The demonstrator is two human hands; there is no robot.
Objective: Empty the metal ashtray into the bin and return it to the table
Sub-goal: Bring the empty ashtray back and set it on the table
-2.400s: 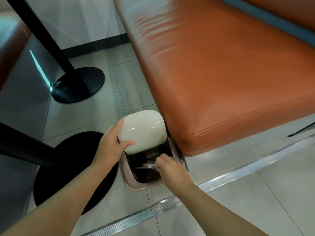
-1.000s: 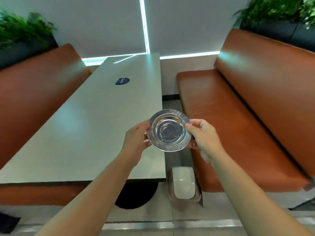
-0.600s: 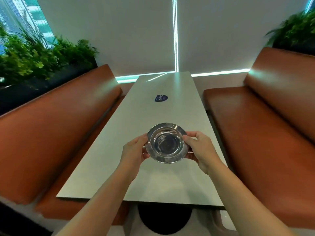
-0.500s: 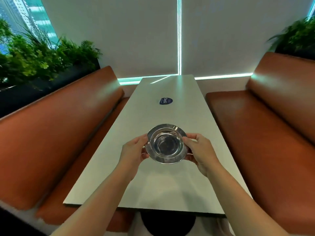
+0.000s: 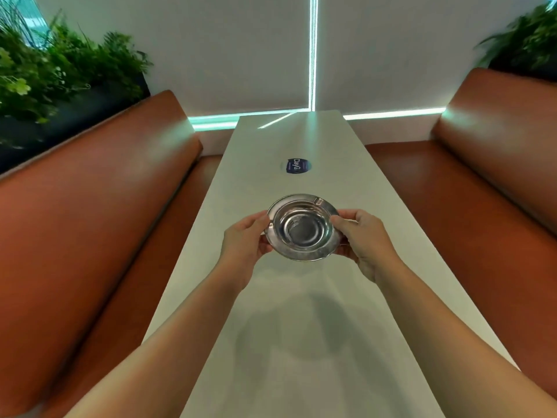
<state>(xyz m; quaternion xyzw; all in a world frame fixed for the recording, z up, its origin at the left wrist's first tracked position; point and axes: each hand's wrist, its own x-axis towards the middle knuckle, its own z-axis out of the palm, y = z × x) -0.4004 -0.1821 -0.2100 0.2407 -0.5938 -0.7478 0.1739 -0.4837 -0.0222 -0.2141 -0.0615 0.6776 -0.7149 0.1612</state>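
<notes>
The round metal ashtray point(image 5: 303, 227) is held upright over the middle of the long pale table point(image 5: 301, 342), its bowl empty and shiny. My left hand point(image 5: 245, 245) grips its left rim and my right hand point(image 5: 363, 241) grips its right rim. Whether the ashtray touches the tabletop or hovers just above it, I cannot tell. The bin is out of view.
A round blue sticker point(image 5: 295, 166) lies on the table beyond the ashtray. Orange leather benches flank the table, the left bench point(image 5: 90, 221) and the right bench point(image 5: 482, 191). Green plants point(image 5: 54, 70) stand behind the left backrest. A white wall closes the far end.
The ashtray came up from the bin by the floor, carried in both hands over the table. Since half a second ago it has moved further over the tabletop and lower.
</notes>
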